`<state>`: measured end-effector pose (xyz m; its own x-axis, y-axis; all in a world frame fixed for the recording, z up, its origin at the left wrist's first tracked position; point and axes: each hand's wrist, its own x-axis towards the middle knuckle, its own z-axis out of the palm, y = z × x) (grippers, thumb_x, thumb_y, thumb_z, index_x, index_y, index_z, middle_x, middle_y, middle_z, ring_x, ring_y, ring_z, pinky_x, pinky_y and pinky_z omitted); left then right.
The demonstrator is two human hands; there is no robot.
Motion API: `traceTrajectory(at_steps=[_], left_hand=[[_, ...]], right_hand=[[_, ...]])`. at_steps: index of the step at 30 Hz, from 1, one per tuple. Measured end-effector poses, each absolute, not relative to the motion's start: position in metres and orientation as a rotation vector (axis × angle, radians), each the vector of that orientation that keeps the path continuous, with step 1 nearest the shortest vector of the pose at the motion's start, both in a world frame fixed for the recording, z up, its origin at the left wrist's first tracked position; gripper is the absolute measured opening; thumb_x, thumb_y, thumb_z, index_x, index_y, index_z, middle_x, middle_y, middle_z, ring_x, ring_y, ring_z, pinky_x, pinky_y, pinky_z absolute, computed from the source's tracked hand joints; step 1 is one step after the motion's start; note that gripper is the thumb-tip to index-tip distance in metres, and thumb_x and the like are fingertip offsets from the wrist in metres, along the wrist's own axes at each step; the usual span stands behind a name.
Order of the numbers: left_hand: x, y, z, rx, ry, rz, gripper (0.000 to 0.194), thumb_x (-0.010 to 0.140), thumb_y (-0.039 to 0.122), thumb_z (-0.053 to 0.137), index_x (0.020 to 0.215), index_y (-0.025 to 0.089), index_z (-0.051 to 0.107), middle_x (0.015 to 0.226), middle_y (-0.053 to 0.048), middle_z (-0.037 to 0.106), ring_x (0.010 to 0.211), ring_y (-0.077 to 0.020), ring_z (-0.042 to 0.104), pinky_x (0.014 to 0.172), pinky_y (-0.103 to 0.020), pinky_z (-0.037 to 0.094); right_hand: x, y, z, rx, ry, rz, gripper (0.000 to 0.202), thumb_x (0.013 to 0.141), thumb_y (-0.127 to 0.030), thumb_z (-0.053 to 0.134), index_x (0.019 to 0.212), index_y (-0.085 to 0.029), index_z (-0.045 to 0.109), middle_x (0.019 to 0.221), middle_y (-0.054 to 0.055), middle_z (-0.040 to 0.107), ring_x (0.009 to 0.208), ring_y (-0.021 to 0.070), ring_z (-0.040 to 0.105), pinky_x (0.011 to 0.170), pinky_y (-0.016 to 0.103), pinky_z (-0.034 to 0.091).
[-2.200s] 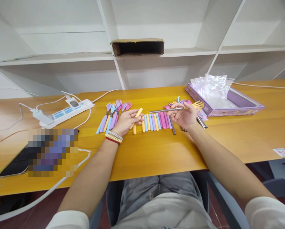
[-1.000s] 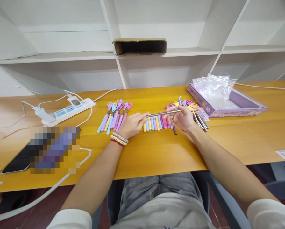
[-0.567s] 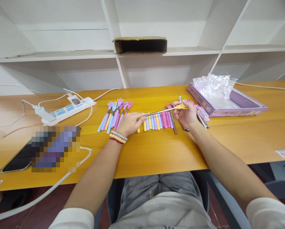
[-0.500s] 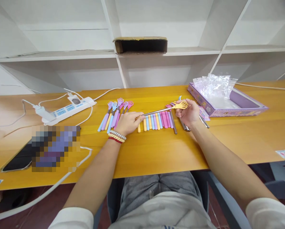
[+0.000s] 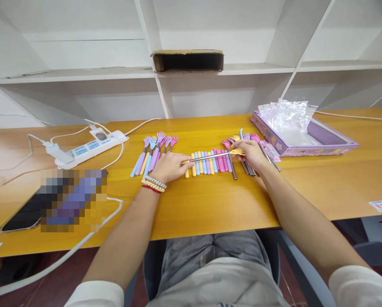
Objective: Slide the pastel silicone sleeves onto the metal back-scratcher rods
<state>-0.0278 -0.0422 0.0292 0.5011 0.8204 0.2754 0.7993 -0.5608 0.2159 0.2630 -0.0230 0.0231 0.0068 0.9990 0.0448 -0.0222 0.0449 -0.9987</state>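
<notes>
Stretched between my hands is a back scratcher (image 5: 210,157) with a metal rod and a yellow claw-shaped head. My left hand (image 5: 171,166) is closed round its yellow handle end. At the other end, my right hand (image 5: 252,154) pinches the yellow head. Behind the rod, colored handles (image 5: 205,163) in yellow, blue, pink and purple lie in a row on the table. Several put-together back scratchers (image 5: 154,151) rest beyond my left hand. Loose claw heads on metal rods (image 5: 249,169) lie by my right hand, which partly hides them.
A purple box tray (image 5: 315,149) with clear plastic bags (image 5: 288,117) stands at the right. To the left are a white power strip (image 5: 91,148) with cables and a dark phone (image 5: 22,213). White shelving (image 5: 114,76) with a cardboard box (image 5: 188,62) rises behind the table.
My right hand and the yellow head have moved down a little, so the rod lies more level. My left hand has shifted slightly left and down, still on the handle.
</notes>
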Motion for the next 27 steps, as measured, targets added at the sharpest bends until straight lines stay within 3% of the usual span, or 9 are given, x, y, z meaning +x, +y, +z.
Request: traceTrajectory(at_steps=[6, 11, 21, 27], left_hand=[[-0.027, -0.045, 0.033, 2.662, 1.429, 0.458, 0.030, 0.087, 0.042, 0.048, 0.085, 0.024, 0.072, 0.078, -0.003, 0.071, 0.072, -0.0194, 0.062, 0.063, -0.029, 0.038], [-0.027, -0.045, 0.035, 2.599, 1.427, 0.495, 0.032, 0.087, 0.043, 0.048, 0.082, 0.023, 0.073, 0.072, -0.004, 0.069, 0.069, -0.0188, 0.061, 0.065, -0.029, 0.039], [-0.027, -0.045, 0.037, 2.605, 1.383, 0.428, 0.032, 0.088, 0.041, 0.047, 0.093, 0.023, 0.074, 0.084, -0.004, 0.072, 0.080, -0.0181, 0.064, 0.074, -0.027, 0.044], [-0.022, -0.048, 0.034, 2.665, 1.459, 0.490, 0.029, 0.088, 0.037, 0.049, 0.102, 0.024, 0.072, 0.093, -0.005, 0.073, 0.090, -0.0199, 0.065, 0.077, -0.028, 0.046]], right_hand=[[0.266, -0.019, 0.016, -1.211, -1.341, 1.012, 0.013, 0.065, -0.027, 0.059, 0.061, -0.017, 0.067, 0.064, 0.002, 0.061, 0.051, 0.0108, 0.047, 0.041, 0.022, 0.031], [0.269, -0.016, 0.009, -1.135, -1.462, 0.908, 0.012, 0.068, -0.026, 0.062, 0.061, -0.018, 0.067, 0.056, 0.000, 0.057, 0.050, 0.0111, 0.045, 0.048, 0.026, 0.034], [0.265, -0.026, 0.017, -1.126, -1.597, 0.716, 0.031, 0.075, -0.038, 0.064, 0.053, -0.017, 0.054, 0.049, -0.002, 0.048, 0.048, 0.0087, 0.039, 0.051, 0.026, 0.031], [0.267, -0.019, 0.011, -1.202, -1.431, 0.868, 0.033, 0.075, -0.040, 0.062, 0.052, -0.017, 0.055, 0.047, -0.001, 0.045, 0.045, 0.0095, 0.040, 0.044, 0.024, 0.028]])
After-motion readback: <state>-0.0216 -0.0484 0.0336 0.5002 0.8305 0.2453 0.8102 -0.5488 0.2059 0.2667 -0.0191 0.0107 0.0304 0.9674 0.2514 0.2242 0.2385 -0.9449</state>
